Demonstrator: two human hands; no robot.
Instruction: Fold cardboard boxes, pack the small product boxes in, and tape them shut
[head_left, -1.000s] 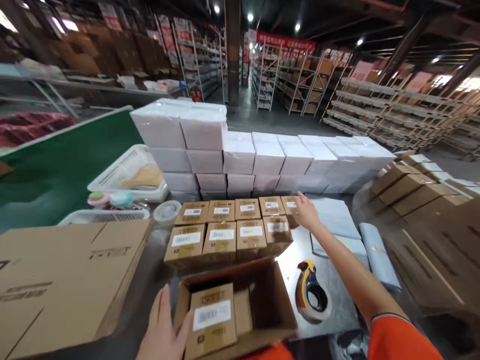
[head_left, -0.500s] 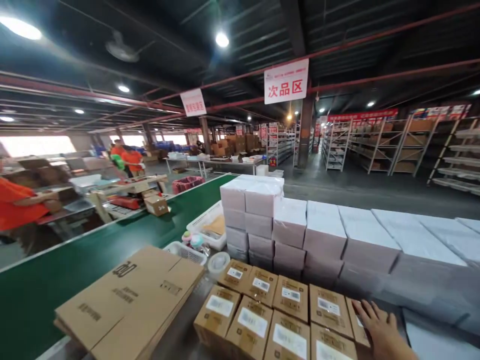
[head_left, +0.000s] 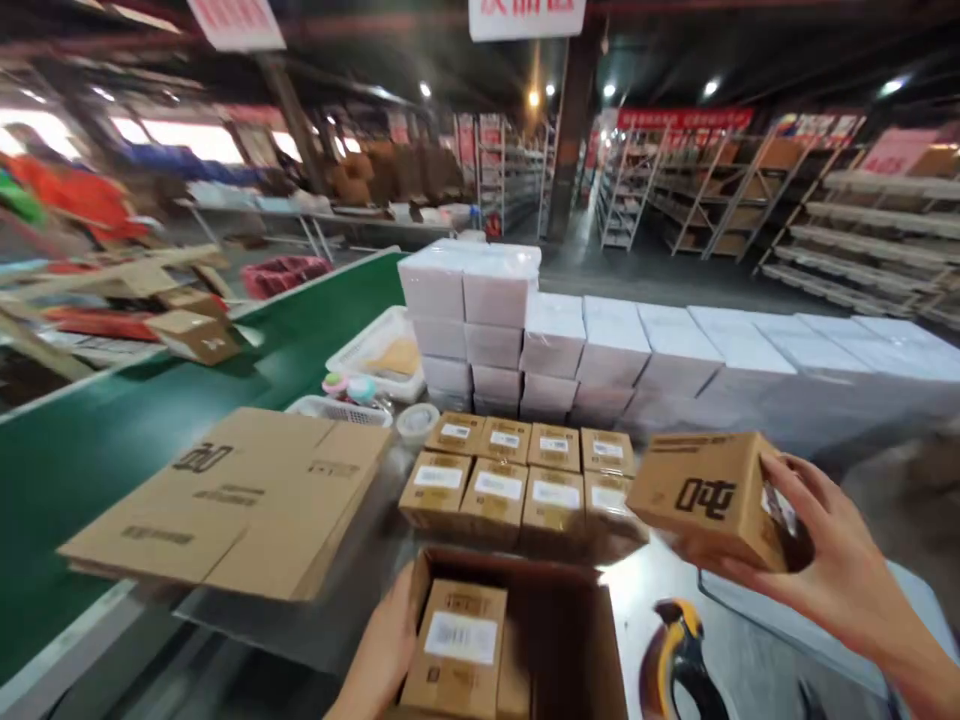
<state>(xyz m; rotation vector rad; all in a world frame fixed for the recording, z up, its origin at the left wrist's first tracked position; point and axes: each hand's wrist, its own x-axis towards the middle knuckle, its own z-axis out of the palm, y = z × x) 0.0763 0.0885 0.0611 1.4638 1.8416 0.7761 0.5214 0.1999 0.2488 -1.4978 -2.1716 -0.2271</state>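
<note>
In my right hand (head_left: 840,555) is a small brown cardboard box (head_left: 701,495), gripped at its right end and raised above the table, with dark print on its side. My left hand (head_left: 382,640) grips the left wall of an open cardboard carton (head_left: 615,650) at the bottom of the view; some of its fingers are hidden. Inside the carton, a small labelled box (head_left: 461,640) stands on the left, and the right side is in dark shadow. Behind the carton are two rows of similar small boxes (head_left: 491,490) with white labels. A yellow and black tape dispenser (head_left: 679,655) lies right of the carton.
Flattened cartons (head_left: 232,500) are stacked on the left, beside a green conveyor belt (head_left: 90,430). White boxes (head_left: 495,300) form a wall along the back. White baskets (head_left: 382,355) and a round tub (head_left: 417,422) stand between. People in orange work far left.
My right hand has lifted a small box from the right end of the rows. The view has tilted down, bringing my left hand, the open carton and the tape dispenser into sight.
</note>
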